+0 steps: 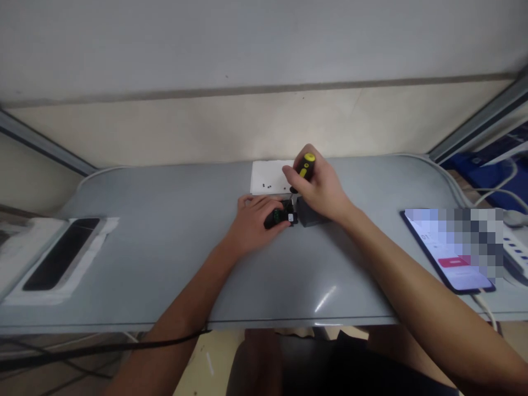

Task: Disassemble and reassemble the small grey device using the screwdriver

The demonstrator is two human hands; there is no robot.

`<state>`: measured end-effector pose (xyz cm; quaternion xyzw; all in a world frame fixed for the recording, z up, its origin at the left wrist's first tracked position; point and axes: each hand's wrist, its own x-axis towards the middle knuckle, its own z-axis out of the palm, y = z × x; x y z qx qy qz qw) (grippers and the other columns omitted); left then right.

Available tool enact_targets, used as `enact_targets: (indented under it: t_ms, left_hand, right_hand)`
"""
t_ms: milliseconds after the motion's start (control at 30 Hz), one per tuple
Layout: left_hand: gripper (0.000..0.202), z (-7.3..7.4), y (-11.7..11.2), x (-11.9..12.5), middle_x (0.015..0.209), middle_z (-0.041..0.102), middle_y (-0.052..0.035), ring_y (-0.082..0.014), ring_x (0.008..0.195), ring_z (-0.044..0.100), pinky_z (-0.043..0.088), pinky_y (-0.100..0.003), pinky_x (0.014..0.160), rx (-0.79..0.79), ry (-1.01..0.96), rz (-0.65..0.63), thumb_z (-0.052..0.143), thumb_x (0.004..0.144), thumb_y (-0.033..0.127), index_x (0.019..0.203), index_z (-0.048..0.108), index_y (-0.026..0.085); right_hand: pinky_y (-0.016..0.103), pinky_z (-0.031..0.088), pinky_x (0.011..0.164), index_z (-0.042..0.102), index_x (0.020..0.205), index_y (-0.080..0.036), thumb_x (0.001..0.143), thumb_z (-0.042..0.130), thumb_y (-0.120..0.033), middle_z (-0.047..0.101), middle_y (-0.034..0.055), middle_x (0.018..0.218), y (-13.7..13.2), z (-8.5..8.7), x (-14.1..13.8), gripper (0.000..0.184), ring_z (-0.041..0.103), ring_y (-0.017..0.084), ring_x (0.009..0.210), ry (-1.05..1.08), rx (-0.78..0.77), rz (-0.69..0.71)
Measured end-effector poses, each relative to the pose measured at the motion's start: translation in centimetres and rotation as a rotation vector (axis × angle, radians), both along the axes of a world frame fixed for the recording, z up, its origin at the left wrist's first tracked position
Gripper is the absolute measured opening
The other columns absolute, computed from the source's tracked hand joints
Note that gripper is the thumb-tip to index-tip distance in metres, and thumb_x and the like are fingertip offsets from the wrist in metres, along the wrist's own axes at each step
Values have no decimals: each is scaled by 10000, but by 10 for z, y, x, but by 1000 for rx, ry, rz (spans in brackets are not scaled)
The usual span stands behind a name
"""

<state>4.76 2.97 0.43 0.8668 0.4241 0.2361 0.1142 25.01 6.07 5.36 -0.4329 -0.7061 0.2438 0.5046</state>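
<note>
My right hand (324, 184) is closed around a black and yellow screwdriver (306, 169), which tilts with its tip down toward a small black device (292, 218). My left hand (260, 217) grips that device against the table; a bit of green shows on it, like a circuit board, and a small white label. What kind of device it is I cannot tell. Right beside it, partly under my right hand, lies a dark grey block-like piece (310, 213). Just behind, several tiny dark screws (264, 186) lie on a sheet of white paper (272, 171).
The grey table (165, 236) meets a wall at the back. At the right lie a lit phone (457, 269) with a white cable and a white power strip (513, 253). A dark phone (66, 253) rests on white paper at the left. A black cable (103, 347) crosses the front left.
</note>
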Motion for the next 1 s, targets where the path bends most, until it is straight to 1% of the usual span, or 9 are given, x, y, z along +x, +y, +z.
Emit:
enact_targets:
  t_ms: [167, 333, 400, 500, 667, 767, 867, 933, 1000]
  left_hand:
    - [219, -3, 1, -1, 1402, 711, -36, -277, 1261, 655, 296, -500, 1135, 32, -11, 0, 693, 994, 463, 1045, 660, 253]
    - [216, -4, 1, -2, 1391, 717, -38, -281, 1264, 656, 300, -502, 1127, 44, -12, -6, 700, 992, 460, 1043, 662, 253]
    - [220, -3, 1, -1, 1370, 729, -34, -280, 1253, 661, 303, -499, 1125, 48, -13, 0, 709, 986, 464, 1047, 666, 257]
    - [221, -2, 0, -1, 1359, 736, -30, -280, 1245, 664, 302, -501, 1126, 37, -9, 6, 718, 980, 461, 1067, 669, 263]
    - [216, -1, 0, -1, 1390, 720, -26, -280, 1286, 643, 285, -509, 1138, 13, 5, 4, 703, 987, 452, 1088, 665, 266]
    - [211, -1, 0, -1, 1397, 717, -25, -283, 1304, 633, 279, -514, 1137, 21, 8, 3, 691, 996, 451, 1096, 666, 268]
    - [211, 0, 0, -1, 1401, 715, -26, -283, 1310, 631, 282, -516, 1135, 23, 7, 5, 693, 994, 450, 1099, 671, 269]
    - [214, 0, 0, -1, 1404, 714, -24, -281, 1305, 635, 284, -517, 1136, 20, 8, 3, 697, 990, 451, 1098, 671, 269]
    - [213, 1, 0, -1, 1409, 710, -19, -279, 1302, 638, 284, -521, 1141, 19, 6, -2, 697, 989, 449, 1098, 669, 268]
  right_hand:
    - [326, 394, 679, 459, 855, -245, 971, 649, -362, 459, -53, 687, 6, 6, -4, 251, 420, 121, 637, 6, -35, 69]
    - [330, 384, 674, 461, 850, -253, 983, 641, -414, 455, -36, 709, 6, 5, -6, 276, 420, 139, 655, 49, -51, 119]
    - [325, 378, 663, 466, 840, -254, 981, 646, -449, 432, -35, 701, 5, 2, -6, 300, 397, 142, 649, 90, -29, 109]
    - [316, 368, 644, 476, 834, -253, 986, 646, -460, 414, -33, 697, 4, -4, -6, 307, 376, 140, 647, 133, 10, 49]
    - [306, 363, 613, 510, 832, -248, 981, 667, -470, 430, -34, 707, 2, -8, -6, 310, 394, 127, 644, 183, 7, 18]
    - [296, 422, 648, 547, 852, -241, 949, 714, -483, 524, -21, 771, 2, -8, -10, 309, 480, 125, 696, 318, -30, 60]
    - [285, 454, 657, 521, 904, -248, 946, 709, -524, 589, -27, 763, 3, -11, -15, 336, 546, 120, 693, 520, -156, 161]
    - [272, 428, 616, 490, 916, -259, 932, 713, -565, 544, -54, 697, 3, -13, -18, 379, 506, 107, 626, 622, -207, 204]
    - [267, 400, 584, 490, 925, -266, 914, 705, -628, 464, -69, 665, 4, -13, -20, 421, 443, 101, 584, 692, -228, 220]
